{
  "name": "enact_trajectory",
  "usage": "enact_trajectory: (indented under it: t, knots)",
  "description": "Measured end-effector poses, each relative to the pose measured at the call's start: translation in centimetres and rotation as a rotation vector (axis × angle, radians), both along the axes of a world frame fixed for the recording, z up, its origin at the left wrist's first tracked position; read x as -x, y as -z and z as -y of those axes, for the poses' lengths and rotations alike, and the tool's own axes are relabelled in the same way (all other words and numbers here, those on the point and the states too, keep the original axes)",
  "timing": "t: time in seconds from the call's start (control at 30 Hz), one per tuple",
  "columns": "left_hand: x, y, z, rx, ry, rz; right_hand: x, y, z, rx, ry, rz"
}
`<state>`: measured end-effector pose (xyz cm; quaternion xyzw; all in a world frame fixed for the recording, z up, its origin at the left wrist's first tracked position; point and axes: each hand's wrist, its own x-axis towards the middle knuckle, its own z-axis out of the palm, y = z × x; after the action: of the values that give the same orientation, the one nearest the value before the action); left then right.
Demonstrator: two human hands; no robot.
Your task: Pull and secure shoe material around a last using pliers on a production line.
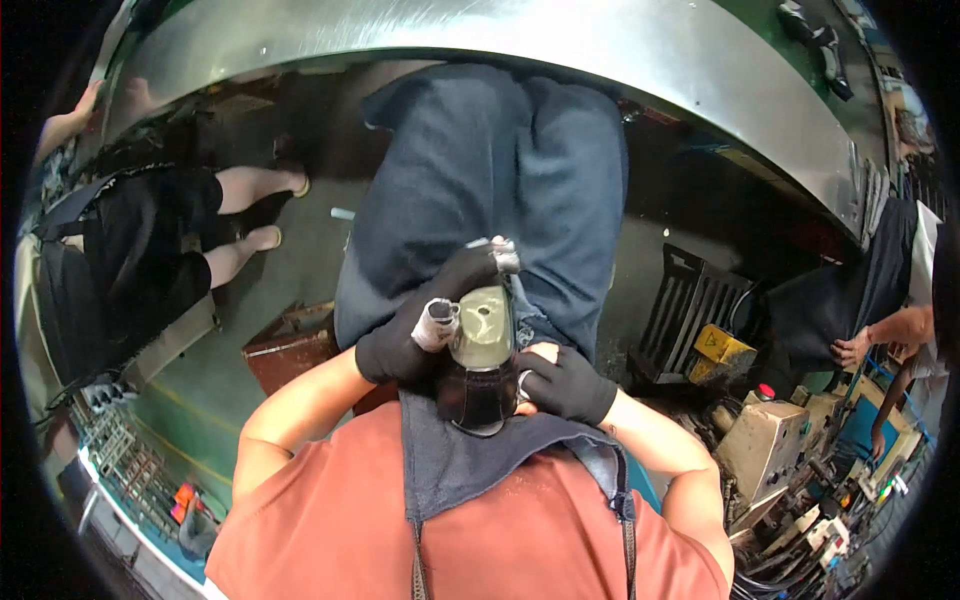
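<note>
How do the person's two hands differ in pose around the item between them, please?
The left hand has thumb and fingers spread along the pale-and-dark item, whereas the right hand curls its fingers at the item's right side. The left hand's fingertips reach farther forward than the right hand's. Both wear black gloves.

Shiny metal tbl (450,25), dk grn flr (300,250).

I count two gloved hands, one left hand (408,338) and one right hand (566,386), on one shoe-shaped piece (484,335); one metal bench (450,25); one yellow box (722,350); one red button (765,392) at one beige housing's (762,445) top edge; two co-worker's legs (248,188).
</note>
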<state>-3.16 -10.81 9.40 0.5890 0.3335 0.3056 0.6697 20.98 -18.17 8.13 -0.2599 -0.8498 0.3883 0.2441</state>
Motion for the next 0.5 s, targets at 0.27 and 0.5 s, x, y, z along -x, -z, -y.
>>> enact_trajectory:
  t: [0.27,0.5]
  knots:
    - [-0.6,8.2,-4.1,0.488,0.036,0.374,0.3,-0.6,-3.4,0.043,0.064,0.031]
    - [-3.2,1.5,-9.1,0.109,-0.320,-0.283,-0.3,-6.5,-12.1,1.184,0.506,-0.157]
